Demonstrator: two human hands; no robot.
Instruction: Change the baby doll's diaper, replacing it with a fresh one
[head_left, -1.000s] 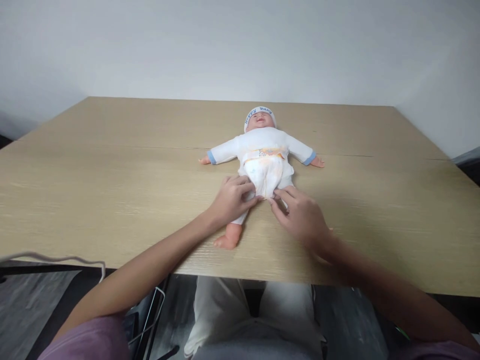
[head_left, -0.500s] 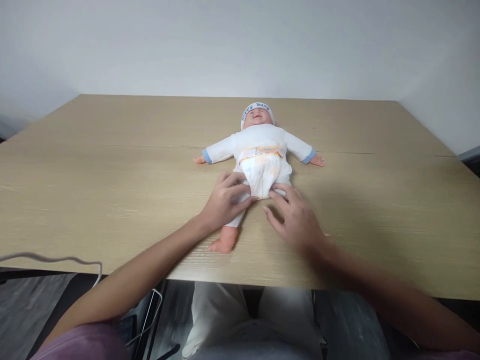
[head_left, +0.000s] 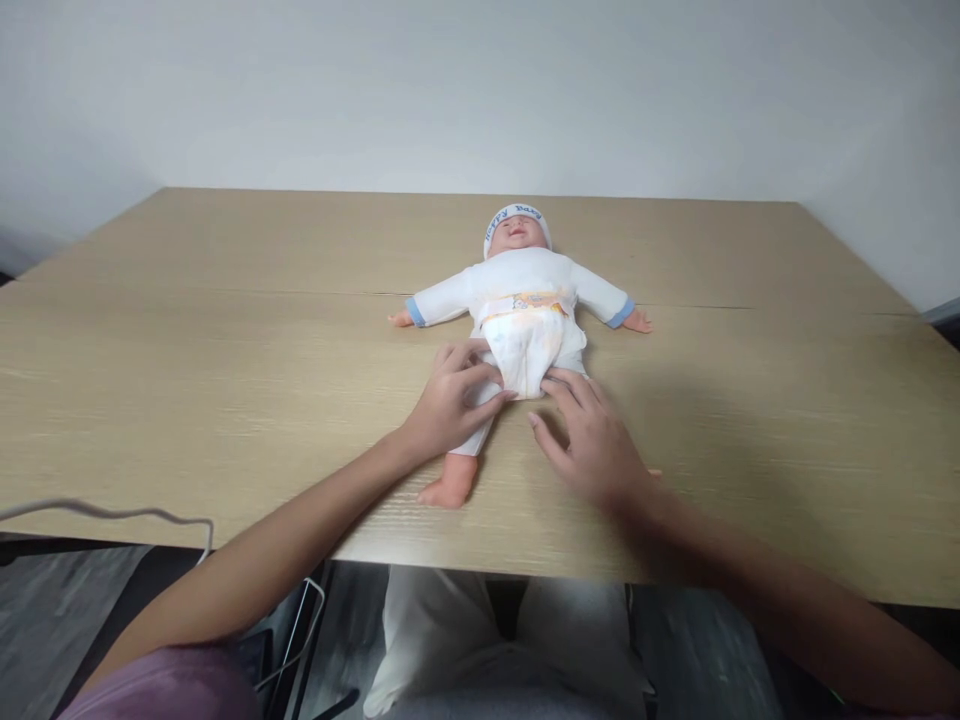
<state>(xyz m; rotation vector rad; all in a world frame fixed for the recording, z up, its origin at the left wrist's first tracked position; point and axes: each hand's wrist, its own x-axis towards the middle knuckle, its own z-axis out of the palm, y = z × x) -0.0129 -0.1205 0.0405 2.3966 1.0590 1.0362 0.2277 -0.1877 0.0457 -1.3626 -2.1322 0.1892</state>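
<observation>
A baby doll (head_left: 534,268) in white clothes with blue cuffs lies on its back, head at the far side and arms spread. Around its hips sits a white diaper (head_left: 529,345) with an orange printed waistband. My left hand (head_left: 450,398) rests over one of the doll's legs, fingers apart, its fingertips touching the diaper's left leg edge and its thumb at the crotch. At the diaper's right leg edge lie the fingertips of my right hand (head_left: 592,430), its thumb held well apart. That hand and forearm hide most of the doll's other leg.
The doll lies on a wooden table (head_left: 225,380) near its front edge, with a seam crossing behind my hands. A white cable (head_left: 105,514) runs over the front left edge. A pale wall (head_left: 480,90) stands behind the table.
Both hands stay at the diaper's leg edges with hardly any movement. The whole view has shifted very slightly.
</observation>
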